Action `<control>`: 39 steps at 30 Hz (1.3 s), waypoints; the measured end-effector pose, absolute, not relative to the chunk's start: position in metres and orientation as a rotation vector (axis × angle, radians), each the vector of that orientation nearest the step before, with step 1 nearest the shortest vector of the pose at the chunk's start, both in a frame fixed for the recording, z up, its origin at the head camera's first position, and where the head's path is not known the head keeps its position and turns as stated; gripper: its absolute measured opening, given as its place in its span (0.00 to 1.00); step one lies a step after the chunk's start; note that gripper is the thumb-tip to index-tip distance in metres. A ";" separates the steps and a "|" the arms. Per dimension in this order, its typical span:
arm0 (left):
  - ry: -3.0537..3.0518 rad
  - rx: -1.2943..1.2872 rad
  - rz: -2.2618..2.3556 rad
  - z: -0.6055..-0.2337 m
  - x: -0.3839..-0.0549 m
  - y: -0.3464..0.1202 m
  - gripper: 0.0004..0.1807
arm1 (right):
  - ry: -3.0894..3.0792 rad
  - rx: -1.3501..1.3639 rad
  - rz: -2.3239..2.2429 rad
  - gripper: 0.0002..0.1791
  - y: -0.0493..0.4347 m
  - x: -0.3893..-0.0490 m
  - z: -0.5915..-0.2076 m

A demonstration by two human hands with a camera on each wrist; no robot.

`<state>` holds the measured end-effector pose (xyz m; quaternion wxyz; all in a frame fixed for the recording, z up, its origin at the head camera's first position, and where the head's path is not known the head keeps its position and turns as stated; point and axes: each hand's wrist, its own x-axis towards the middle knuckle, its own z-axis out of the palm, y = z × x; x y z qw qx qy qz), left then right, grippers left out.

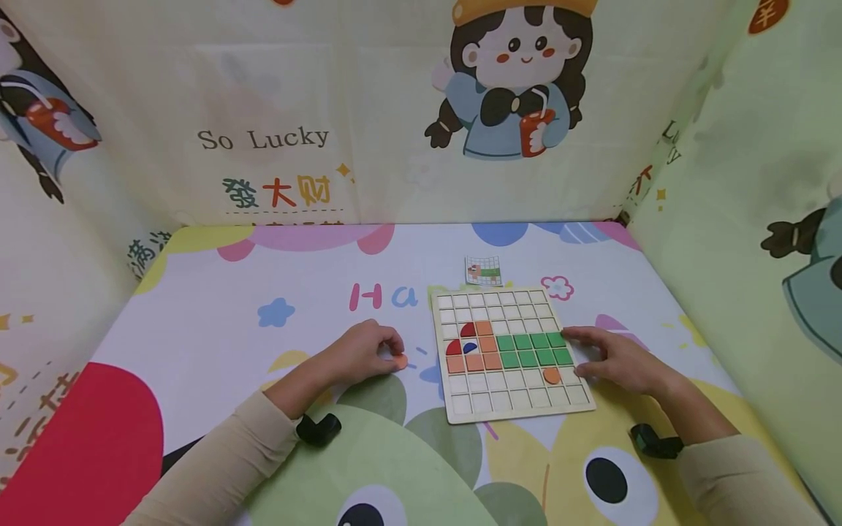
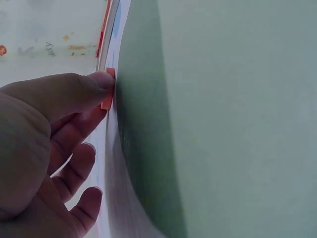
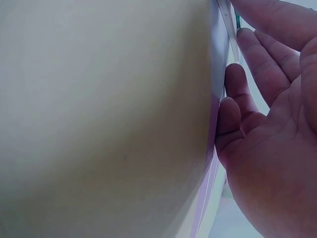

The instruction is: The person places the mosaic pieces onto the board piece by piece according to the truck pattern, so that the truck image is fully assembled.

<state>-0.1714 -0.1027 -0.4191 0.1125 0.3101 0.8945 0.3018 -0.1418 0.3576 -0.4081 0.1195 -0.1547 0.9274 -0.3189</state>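
Note:
Left of the board, my left hand [image 1: 362, 352] pinches a small orange piece [image 1: 401, 361] between thumb and index finger, close over the table. In the left wrist view that piece shows edge-on past the thumb tip, with the other fingers loosely bent. A pale wooden grid board [image 1: 482, 402] lies flat, bearing red, orange and green pieces and a blue half-round one. One round orange piece [image 1: 551, 375] sits apart in a lower-right cell. My right hand [image 1: 625, 361] rests at the board's right edge, fingers relaxed, fingertips right at the rim; it holds nothing.
A small picture card [image 1: 483, 271] with a similar coloured grid lies just beyond the board. The patterned tablecloth [image 1: 217, 329] spreads under everything. Printed cloth walls [image 1: 388, 168] close off the back and both sides.

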 end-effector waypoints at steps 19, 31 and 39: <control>2.568 0.889 0.885 -0.411 -0.161 -0.079 0.09 | 2.715 -0.442 -0.933 0.35 0.357 -0.140 -0.408; 2.557 0.984 0.883 -0.409 -0.159 -0.049 0.07 | 2.719 -0.428 -0.924 0.35 0.356 -0.140 -0.406; 2.564 1.031 0.842 -0.410 -0.156 -0.027 0.07 | 2.708 -0.416 -0.937 0.35 0.355 -0.140 -0.407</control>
